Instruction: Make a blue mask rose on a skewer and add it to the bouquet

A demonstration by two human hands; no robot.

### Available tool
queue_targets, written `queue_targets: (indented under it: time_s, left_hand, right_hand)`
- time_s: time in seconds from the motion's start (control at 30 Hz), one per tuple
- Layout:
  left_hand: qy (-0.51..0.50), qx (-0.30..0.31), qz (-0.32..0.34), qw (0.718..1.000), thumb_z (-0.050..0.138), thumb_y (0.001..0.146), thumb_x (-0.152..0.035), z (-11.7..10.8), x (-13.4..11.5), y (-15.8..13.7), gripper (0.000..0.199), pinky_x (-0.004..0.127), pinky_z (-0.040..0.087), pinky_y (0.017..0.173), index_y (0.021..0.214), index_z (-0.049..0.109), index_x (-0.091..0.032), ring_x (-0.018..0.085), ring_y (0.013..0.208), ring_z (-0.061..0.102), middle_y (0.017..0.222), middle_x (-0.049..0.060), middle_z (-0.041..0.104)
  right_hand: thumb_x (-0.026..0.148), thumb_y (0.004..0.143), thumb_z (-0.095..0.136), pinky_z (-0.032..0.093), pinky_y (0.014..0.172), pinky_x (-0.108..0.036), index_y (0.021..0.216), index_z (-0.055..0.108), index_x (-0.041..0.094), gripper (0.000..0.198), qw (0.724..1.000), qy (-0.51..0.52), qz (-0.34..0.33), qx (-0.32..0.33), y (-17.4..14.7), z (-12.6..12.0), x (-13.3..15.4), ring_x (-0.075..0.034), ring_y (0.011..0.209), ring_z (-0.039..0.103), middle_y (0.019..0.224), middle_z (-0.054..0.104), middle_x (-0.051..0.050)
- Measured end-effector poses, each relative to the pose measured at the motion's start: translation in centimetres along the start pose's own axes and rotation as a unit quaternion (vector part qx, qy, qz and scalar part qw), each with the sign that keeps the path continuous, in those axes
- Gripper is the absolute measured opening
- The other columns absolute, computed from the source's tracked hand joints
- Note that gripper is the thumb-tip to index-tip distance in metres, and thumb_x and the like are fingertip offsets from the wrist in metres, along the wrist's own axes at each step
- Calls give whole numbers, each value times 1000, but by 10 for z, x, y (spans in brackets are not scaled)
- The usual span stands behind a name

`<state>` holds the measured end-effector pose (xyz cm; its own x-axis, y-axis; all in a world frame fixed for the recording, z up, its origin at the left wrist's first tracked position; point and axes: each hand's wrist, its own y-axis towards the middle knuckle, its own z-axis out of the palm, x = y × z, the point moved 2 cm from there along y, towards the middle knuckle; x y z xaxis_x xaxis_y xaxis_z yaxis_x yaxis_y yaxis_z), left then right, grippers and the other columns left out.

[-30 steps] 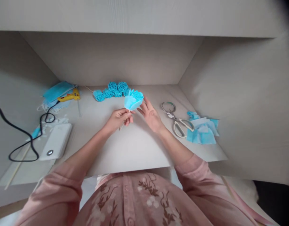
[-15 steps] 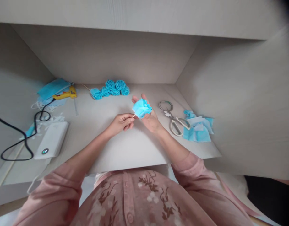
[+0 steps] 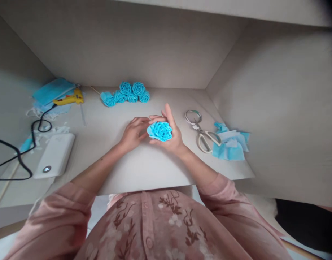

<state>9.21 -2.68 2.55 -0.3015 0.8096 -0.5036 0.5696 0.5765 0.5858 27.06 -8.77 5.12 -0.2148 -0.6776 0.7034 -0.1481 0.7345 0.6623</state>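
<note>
Blue fabric rose (image 3: 160, 131) is being cradled above the near-middle of the table (image 3: 155, 169), bloom facing up toward the head camera, likely so that its petals are being kept in view and uncrushed. Right hand (image 3: 175, 139) is being cupped around it: thumb being bent along the near side, curled fingers being wrapped along the far side, index being pointed up and away; grip is being closed on the bloom, pressure cannot be told. Left hand (image 3: 133, 133) is being held just beside the rose's left edge, palm down, fingers bent inward; tips and stem are being hidden, so whether anything is being pinched cannot be told. Both forearms are being angled inward from the table's near edge, wrists being kept roughly in line. A cluster of blue roses (image 3: 132, 97) is being kept at the back, probably out of the working area. Yellow glue gun (image 3: 71, 99) and white power bank (image 3: 55, 155) are being parked on the left, scissors (image 3: 200, 130) and blue fabric scraps (image 3: 228, 150) on the right, seemingly within reach.
</note>
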Motion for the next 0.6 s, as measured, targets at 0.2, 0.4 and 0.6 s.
queue_targets:
  time_s: [0.2, 0.4, 0.6]
  left_hand:
    - [1, 28, 9, 1000, 74, 87, -65, -3, -4, -9, 94, 53, 44, 116, 163, 37, -22, 37, 140, 51, 154, 18, 55]
    - [2, -48, -11, 999, 61, 99, -60, -13, -12, -6, 59, 49, 49, 109, 145, 60, -22, 31, 124, 63, 131, 14, 71]
    - [-19, -97, 31, 995, 70, 97, -51, -11, -16, -6, 40, 45, 53, 102, 123, 68, -21, 27, 116, 66, 119, 11, 75]
  right_hand:
    - [73, 80, 76, 34, 125, -62, 170, 0, 29, 127, 991, -125, -35, 25, -3, -2, -10, -36, 136, 62, 127, 74, -11]
    - [72, 81, 77, 31, 126, -64, 170, -5, 30, 128, 985, -171, -25, 32, -3, -3, -12, -36, 140, 59, 133, 72, -11]
    - [67, 80, 80, 33, 125, -64, 170, -7, 29, 131, 989, -143, -20, 42, -6, 0, -15, -36, 147, 53, 139, 69, -12]
